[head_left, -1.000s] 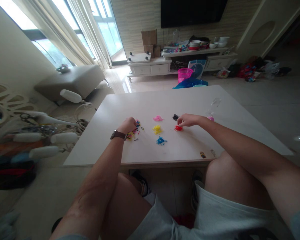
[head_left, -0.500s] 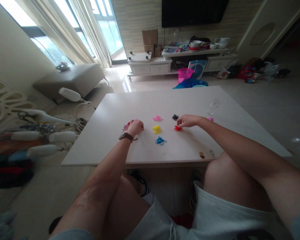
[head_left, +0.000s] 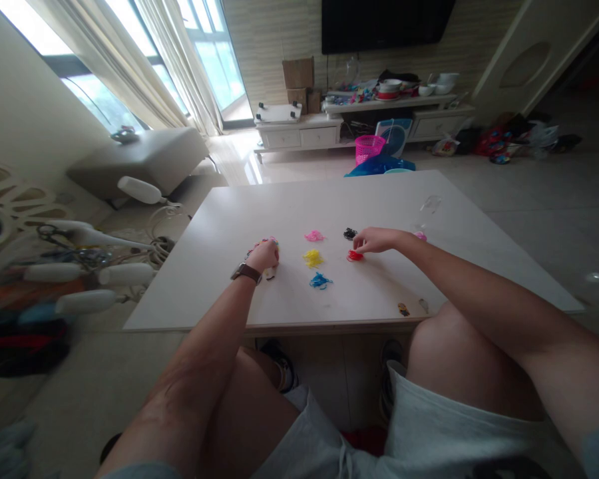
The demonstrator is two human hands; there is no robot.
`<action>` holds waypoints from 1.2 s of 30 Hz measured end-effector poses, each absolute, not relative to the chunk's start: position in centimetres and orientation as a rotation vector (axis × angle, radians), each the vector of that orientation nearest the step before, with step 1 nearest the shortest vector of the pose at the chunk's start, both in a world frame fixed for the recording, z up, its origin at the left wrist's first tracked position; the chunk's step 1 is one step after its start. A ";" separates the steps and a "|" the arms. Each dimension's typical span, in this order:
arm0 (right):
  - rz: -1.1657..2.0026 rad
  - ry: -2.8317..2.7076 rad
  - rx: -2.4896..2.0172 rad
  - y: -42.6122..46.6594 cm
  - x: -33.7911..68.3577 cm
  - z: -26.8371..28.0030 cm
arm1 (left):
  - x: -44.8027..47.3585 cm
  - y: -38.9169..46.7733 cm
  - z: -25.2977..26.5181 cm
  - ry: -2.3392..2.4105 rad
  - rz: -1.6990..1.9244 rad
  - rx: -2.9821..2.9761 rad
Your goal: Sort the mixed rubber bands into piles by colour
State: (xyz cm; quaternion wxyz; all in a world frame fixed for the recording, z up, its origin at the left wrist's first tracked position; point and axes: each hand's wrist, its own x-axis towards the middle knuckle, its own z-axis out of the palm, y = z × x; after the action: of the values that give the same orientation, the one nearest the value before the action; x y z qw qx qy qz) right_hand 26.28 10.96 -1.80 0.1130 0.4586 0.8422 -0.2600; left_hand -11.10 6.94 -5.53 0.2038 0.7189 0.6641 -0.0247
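My left hand (head_left: 265, 255), with a watch on its wrist, is closed over a mixed-colour pile of small rubber bands (head_left: 272, 241) and hides most of it. Whatever its fingers hold is out of sight. My right hand (head_left: 375, 240) reaches down with fingers pinched at the red rubber bands (head_left: 354, 255). Just behind that pile are black rubber bands (head_left: 350, 233). Between my hands, pink rubber bands (head_left: 314, 235), yellow rubber bands (head_left: 312, 258) and blue rubber bands (head_left: 320, 281) lie in separate heaps, one nearer me than the other.
All the piles lie on a white table (head_left: 259, 206). A clear plastic piece (head_left: 432, 203) and a pink item (head_left: 420, 236) are beyond my right forearm. A small yellow-and-black figure (head_left: 403, 309) lies by the front edge. White lamp arms (head_left: 140, 189) stand left of the table.
My left hand has shifted slightly left and toward me over the mixed pile, baring a small light patch beside it. My right hand stays at the red pile.
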 end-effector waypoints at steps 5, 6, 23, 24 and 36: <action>-0.779 2.455 1.357 11.0 26.4 -1.8 | -10.7 6.9 -5.8 1.888 -0.144 2.079; -0.786 2.453 1.361 11.0 26.4 -1.9 | -10.6 6.8 -5.7 1.878 -0.150 2.081; -0.748 2.491 1.362 10.0 25.5 -0.8 | -8.5 5.7 -0.9 1.507 0.108 1.979; -0.756 2.508 1.365 9.8 25.2 -0.6 | -8.3 5.4 -0.4 1.456 0.159 1.915; -0.976 3.068 1.203 5.1 19.8 2.3 | -5.1 2.5 1.7 0.966 0.505 1.411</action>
State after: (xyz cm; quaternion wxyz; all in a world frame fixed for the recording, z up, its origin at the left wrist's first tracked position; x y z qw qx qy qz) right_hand 19.79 5.06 2.28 -0.1470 0.3462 0.8829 -0.2810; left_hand -5.09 2.52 1.68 0.6283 0.6156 0.4217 0.2201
